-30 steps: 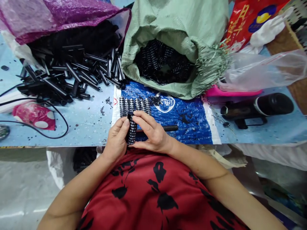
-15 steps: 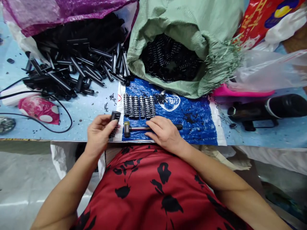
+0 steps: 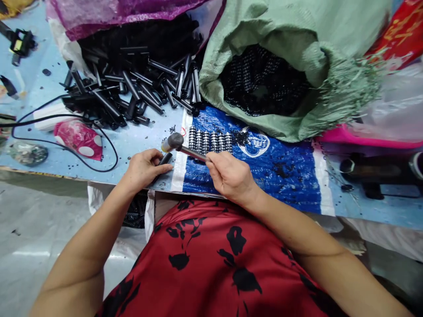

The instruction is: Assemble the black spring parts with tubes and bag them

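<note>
My left hand is closed on a short black plastic tube near the table's front edge. In my right hand is the handle of a small mallet, its head raised over the end of that tube. I cannot tell whether the head touches the tube. Behind the mallet handle stands a row of several black cylinders with pale square markings, lying side by side on a blue printed sheet.
A heap of black plastic tubes spills from a purple bag. An open green woven sack holds dark patterned pieces. A cable, a pink dotted pouch and a black tool lie at the sides.
My right hand has taken up the mallet from the sheet and brought its head left, over the black tube. The tube in my left hand has tilted. The view has shifted left.
</note>
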{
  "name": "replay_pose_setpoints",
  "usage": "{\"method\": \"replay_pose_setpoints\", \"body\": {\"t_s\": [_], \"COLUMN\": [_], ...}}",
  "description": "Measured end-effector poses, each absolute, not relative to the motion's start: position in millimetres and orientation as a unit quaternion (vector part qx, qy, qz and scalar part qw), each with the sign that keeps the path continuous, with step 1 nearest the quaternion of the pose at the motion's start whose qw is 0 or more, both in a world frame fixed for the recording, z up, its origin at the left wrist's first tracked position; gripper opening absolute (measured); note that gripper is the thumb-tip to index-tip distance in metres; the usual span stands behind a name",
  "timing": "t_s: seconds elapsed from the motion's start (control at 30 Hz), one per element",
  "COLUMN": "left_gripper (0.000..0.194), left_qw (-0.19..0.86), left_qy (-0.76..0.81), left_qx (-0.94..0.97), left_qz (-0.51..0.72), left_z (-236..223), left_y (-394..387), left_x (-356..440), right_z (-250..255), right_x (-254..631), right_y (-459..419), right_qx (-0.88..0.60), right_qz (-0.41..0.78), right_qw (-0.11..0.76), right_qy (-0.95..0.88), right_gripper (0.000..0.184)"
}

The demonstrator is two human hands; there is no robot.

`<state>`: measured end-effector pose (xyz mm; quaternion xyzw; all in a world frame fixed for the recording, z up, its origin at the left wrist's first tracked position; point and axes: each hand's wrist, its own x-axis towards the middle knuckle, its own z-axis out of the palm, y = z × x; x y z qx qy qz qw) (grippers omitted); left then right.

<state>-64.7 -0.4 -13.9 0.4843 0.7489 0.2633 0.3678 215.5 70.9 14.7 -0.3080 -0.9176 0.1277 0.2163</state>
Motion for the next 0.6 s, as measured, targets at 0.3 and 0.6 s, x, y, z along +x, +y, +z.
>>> {"method": "replay_pose_setpoints", "body": {"t_s": [0.3,0.6], "left_gripper": [0.044,0.047], "left_qw": [0.426,0.415], "left_qy": [0.722,0.716], "left_qx": [0.508,0.556], "left_qz": [0.199,0.076], "left_z": [-4,19], "left_y": [25,-11], "left_x": [-73,-106], "right_z": [23,-4], "right_x": [195,260], "right_y": [61,61], "right_qx": [-0.224,-0.197], "right_qz": [0.236,0.133], "right_qw": [0.173,0.166], "right_qy": [-0.930,-0.957], "right_gripper": [0.042,0.031]}}
